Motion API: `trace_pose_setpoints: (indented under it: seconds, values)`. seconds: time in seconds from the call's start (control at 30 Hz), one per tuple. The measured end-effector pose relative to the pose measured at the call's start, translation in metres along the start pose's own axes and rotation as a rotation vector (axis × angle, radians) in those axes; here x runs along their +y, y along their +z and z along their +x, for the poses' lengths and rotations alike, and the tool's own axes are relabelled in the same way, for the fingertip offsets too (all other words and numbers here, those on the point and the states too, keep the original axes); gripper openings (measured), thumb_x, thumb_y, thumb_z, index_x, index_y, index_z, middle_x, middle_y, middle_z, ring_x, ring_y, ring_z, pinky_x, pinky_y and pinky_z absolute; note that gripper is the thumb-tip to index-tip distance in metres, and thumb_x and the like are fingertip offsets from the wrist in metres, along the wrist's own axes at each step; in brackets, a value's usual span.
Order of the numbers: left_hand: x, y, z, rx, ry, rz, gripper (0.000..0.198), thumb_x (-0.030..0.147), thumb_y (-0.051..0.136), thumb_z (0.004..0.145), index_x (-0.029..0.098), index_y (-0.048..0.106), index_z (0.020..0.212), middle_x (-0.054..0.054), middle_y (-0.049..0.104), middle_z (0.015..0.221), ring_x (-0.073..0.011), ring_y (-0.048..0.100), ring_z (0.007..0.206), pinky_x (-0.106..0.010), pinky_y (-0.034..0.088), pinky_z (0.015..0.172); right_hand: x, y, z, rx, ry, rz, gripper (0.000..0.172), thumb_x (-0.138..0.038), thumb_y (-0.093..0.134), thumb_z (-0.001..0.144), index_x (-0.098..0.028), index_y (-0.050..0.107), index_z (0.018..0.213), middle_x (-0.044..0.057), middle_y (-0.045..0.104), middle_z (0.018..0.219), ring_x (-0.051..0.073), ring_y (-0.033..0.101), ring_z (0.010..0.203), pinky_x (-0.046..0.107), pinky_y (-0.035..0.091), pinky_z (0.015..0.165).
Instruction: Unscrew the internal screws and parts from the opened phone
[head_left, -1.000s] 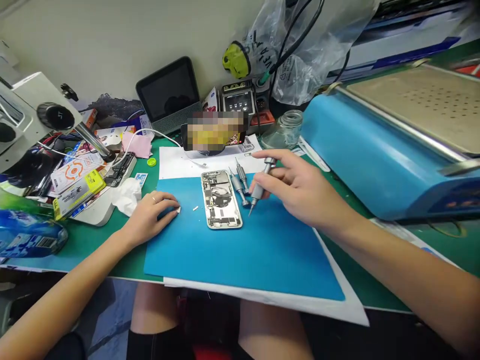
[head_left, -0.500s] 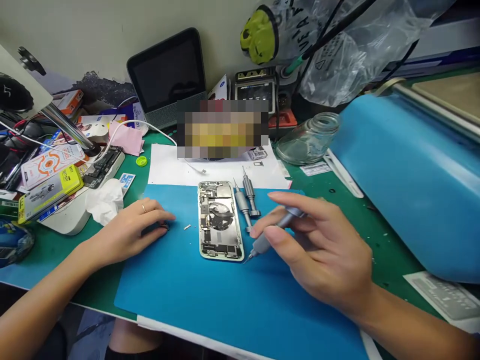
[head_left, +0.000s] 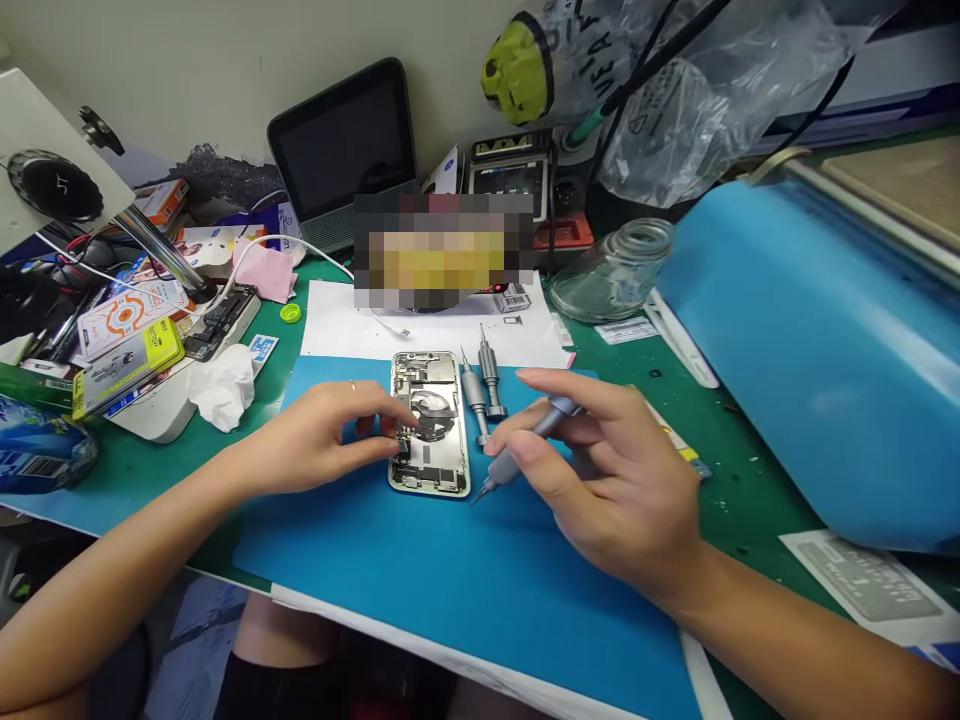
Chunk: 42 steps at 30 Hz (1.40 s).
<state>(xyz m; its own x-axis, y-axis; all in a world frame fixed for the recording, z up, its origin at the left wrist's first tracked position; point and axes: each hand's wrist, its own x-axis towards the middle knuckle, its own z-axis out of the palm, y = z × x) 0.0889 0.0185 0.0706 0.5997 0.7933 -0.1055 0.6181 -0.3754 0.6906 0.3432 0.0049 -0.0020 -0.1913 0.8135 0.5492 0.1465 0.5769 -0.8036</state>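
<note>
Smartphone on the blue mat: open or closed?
Open. The smartphone has bare internal components facing up, with no cover over them.

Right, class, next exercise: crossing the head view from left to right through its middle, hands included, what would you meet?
Yellow box → crumpled tissue → left hand → opened phone → held screwdriver → right hand → blue machine.

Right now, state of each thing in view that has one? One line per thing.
Phone, opened, internals exposed
Left hand, fingers over the phone's left part, contact unclear
Right hand, gripping a screwdriver
Screwdriver, slanted, tip down
Two other screwdrivers, lying beside the phone
Cable plug, unplugged, on white paper
Display, propped, screen dark
Tissue, crumpled
Glass jar, no lid visible
</note>
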Motion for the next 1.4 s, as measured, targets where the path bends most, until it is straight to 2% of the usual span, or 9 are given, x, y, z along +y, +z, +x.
trace_pose_setpoints:
  seconds: [0.2, 0.33, 0.53, 0.8, 0.93, 1.03, 1.13, 1.27, 1.4]
  values:
    - [0.0, 0.013, 0.02, 0.034, -0.023, -0.08, 0.015, 0.022, 0.064, 0.095, 0.018, 0.07, 0.108, 0.0, 0.073, 0.095, -0.0111, 0.065, 0.085, -0.021, 0.046, 0.071, 0.003, -0.001, 0.005, 0.024, -0.051, -0.01, 0.048, -0.013, 0.063, 0.093, -0.029, 0.054, 0.137, -0.001, 0.07, 0.082, 0.014, 0.072, 0.068, 0.026, 0.063, 0.061]
    - [-0.006, 0.016, 0.022, 0.088, 0.054, -0.091, 0.015, 0.02, 0.065, 0.095, 0.017, 0.071, 0.108, -0.001, 0.073, 0.098, -0.0099, 0.065, 0.087, -0.02, 0.047, 0.072, 0.002, -0.001, 0.007, 0.033, -0.023, 0.004, 0.046, -0.015, 0.062, 0.094, -0.029, 0.053, 0.138, -0.002, 0.067, 0.079, 0.013, 0.07, 0.061, 0.027, 0.063, 0.057]
    - [-0.017, 0.015, 0.012, 0.157, 0.184, -0.068, 0.015, 0.018, 0.063, 0.097, 0.018, 0.069, 0.11, 0.0, 0.073, 0.1, -0.0082, 0.063, 0.087, -0.018, 0.046, 0.073, -0.001, 0.0, 0.009, 0.043, -0.059, 0.016, 0.059, -0.01, 0.059, 0.093, -0.035, 0.049, 0.146, -0.003, 0.059, 0.072, 0.009, 0.058, 0.049, 0.019, 0.046, 0.037]
    - [-0.019, 0.022, 0.005, 0.1, 0.176, -0.058, 0.013, 0.017, 0.059, 0.098, 0.017, 0.068, 0.108, -0.001, 0.073, 0.105, -0.0116, 0.064, 0.096, -0.023, 0.045, 0.084, 0.009, -0.001, 0.016, 0.2, -0.165, -0.09, 0.059, -0.007, 0.059, 0.092, -0.036, 0.054, 0.143, 0.001, 0.064, 0.086, 0.013, 0.069, 0.07, 0.026, 0.06, 0.057]
    - [-0.015, 0.024, 0.005, 0.125, 0.109, -0.063, 0.011, 0.017, 0.06, 0.097, 0.019, 0.068, 0.104, 0.0, 0.073, 0.102, -0.0112, 0.063, 0.091, -0.023, 0.044, 0.079, 0.011, -0.003, 0.018, 0.243, -0.233, -0.054, 0.054, -0.003, 0.058, 0.091, -0.033, 0.061, 0.136, -0.001, 0.059, 0.079, 0.011, 0.064, 0.062, 0.028, 0.058, 0.055]
    - [-0.012, 0.025, 0.005, 0.14, 0.044, -0.08, 0.01, 0.019, 0.06, 0.097, 0.02, 0.069, 0.103, 0.002, 0.073, 0.1, -0.0088, 0.059, 0.08, -0.022, 0.042, 0.072, 0.004, -0.004, 0.015, 0.188, -0.241, -0.134, 0.048, -0.004, 0.06, 0.089, -0.028, 0.064, 0.13, -0.002, 0.057, 0.072, 0.009, 0.056, 0.057, 0.025, 0.05, 0.05]
    - [-0.008, 0.025, 0.005, 0.147, -0.017, -0.147, 0.011, 0.022, 0.062, 0.096, 0.021, 0.069, 0.103, 0.004, 0.072, 0.096, -0.0069, 0.052, 0.069, -0.021, 0.04, 0.064, -0.003, -0.005, 0.008, 0.017, -0.275, -0.357, 0.033, -0.017, 0.067, 0.09, -0.019, 0.062, 0.122, -0.001, 0.06, 0.073, 0.01, 0.059, 0.061, 0.025, 0.052, 0.055]
    - [-0.003, 0.024, 0.003, 0.129, -0.094, -0.262, 0.013, 0.023, 0.064, 0.093, 0.022, 0.071, 0.104, 0.005, 0.07, 0.089, -0.0057, 0.043, 0.062, -0.019, 0.037, 0.057, -0.005, -0.001, 0.004, -0.258, -0.423, -0.521, 0.017, -0.024, 0.058, 0.098, -0.015, 0.056, 0.112, -0.002, 0.063, 0.069, 0.009, 0.061, 0.058, 0.021, 0.049, 0.056]
    - [-0.002, 0.021, 0.004, 0.121, -0.134, -0.389, 0.016, 0.024, 0.066, 0.091, 0.02, 0.071, 0.106, 0.004, 0.067, 0.084, -0.0047, 0.038, 0.057, -0.018, 0.034, 0.053, -0.009, 0.01, 0.013, -0.331, -0.582, -0.656, 0.018, -0.02, 0.056, 0.098, -0.015, 0.056, 0.116, -0.003, 0.066, 0.065, 0.012, 0.061, 0.054, 0.027, 0.04, 0.051]
